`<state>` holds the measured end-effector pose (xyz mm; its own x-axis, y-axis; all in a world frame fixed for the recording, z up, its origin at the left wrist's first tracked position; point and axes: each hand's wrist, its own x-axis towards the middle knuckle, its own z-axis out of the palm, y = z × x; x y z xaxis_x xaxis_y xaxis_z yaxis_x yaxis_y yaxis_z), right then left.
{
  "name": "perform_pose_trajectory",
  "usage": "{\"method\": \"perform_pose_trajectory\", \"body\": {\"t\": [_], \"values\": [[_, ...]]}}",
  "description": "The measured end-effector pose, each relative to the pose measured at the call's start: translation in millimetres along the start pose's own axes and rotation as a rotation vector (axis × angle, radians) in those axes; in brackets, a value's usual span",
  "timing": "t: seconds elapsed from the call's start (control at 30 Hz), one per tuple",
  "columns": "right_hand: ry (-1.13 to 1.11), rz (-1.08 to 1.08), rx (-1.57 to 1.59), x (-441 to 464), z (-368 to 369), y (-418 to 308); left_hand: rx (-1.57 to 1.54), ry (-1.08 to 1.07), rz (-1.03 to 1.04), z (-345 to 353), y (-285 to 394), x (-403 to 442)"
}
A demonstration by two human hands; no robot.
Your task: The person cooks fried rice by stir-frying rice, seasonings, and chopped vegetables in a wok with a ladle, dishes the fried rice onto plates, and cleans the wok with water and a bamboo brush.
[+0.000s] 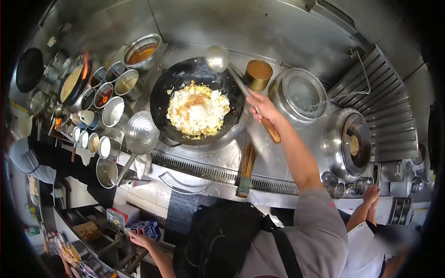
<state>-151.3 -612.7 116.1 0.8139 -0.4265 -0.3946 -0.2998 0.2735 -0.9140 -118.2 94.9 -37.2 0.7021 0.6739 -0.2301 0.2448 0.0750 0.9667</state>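
Steel worktop (278,160) is bearing the wok (160,99) of rice (201,111) at left; the right hand (263,106) is gripping the ladle (217,59) by its handle, probably avoiding heat; I'm unable to tell the left hand's (143,240) grip.

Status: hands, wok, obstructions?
Right hand gripping ladle. Left hand by blue box, grip unclear. Rice and egg in wok. Ladle bowl overlaps wok's rim.

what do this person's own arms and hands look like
The right hand and left hand are ungloved, no watch or bracelet showing. The short grey right sleeve has a small reddish mark and leaves the forearm bare; the left sleeve is not visible.
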Motion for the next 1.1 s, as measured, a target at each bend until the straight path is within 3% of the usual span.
{"method": "perform_pose_trajectory", "body": {"t": [0.07,0.13,0.2,0.33,0.37,0.4,0.47,0.5,0.57,0.6,0.67,0.7,0.73,0.8,0.83,0.9,0.97,1.07,1.1], "values": [[-0.097,0.044,-0.149,-7.0,9.8,-0.2,-0.037,0.032,0.015,14.2,4.2,-9.3],[-0.230,0.042,-0.095,-28.6,32.7,4.6,-0.047,0.070,0.018,14.6,5.0,-11.4],[-0.262,0.061,-0.127,-49.9,55.1,2.0,0.138,-0.015,0.155,22.0,2.8,-4.9],[-0.204,-0.062,-0.182,-83.2,77.0,-4.7,0.287,-0.510,0.578,127.3,45.3,-51.1],[-0.134,-0.130,-0.365,-87.9,78.7,-4.9,0.334,-0.643,0.728,164.8,70.8,-82.1],[-0.133,-0.129,-0.369,-92.2,80.6,-0.5,0.325,-0.681,0.743,200.4,94.9,-122.3],[0.108,-0.473,-0.754,-100.8,85.7,13.1,0.252,-0.862,0.981,256.8,99.6,-137.8],[0.109,-0.476,-0.761,-107.0,87.8,19.2,0.217,-0.941,1.080,281.2,104.3,-144.5],[0.159,-0.241,-1.040,-116.8,92.5,31.9,0.329,-0.938,1.143,312.3,115.2,-165.1],[0.158,-0.240,-1.047,-108.1,89.8,46.6,0.332,-0.971,1.204,325.1,110.3,-164.9],[0.040,0.003,-1.278,-84.1,79.9,81.8,0.366,-1.038,1.317,341.1,97.8,-167.8],[-0.032,0.038,-1.182,-72.4,77.2,74.7,0.445,-1.095,1.325,343.3,77.2,-159.9],[-0.027,0.034,-1.190,-69.4,74.9,59.1,0.518,-1.145,1.335,350.1,60.6,-152.7],[-0.016,-0.204,-1.112,-90.8,85.2,31.0,0.418,-1.067,1.434,348.2,41.7,-150.4],[-0.020,-0.195,-1.109,-108.9,98.2,20.8,0.379,-1.075,1.409,344.8,47.3,-154.7],[0.202,-0.318,-1.091,-144.0,124.3,7.2,0.316,-1.008,1.354,342.7,56.5,-155.4],[0.258,-0.235,-1.156,-152.1,138.4,50.3,0.288,-0.926,1.327,355.5,73.5,-138.6],[0.257,-0.055,-1.268,-121.3,129.2,107.1,0.372,-1.011,1.482,348.6,62.4,-112.5],[0.198,-0.299,-1.178,-103.1,116.3,110.1,0.381,-1.004,1.470,351.5,55.7,-117.3]]}}
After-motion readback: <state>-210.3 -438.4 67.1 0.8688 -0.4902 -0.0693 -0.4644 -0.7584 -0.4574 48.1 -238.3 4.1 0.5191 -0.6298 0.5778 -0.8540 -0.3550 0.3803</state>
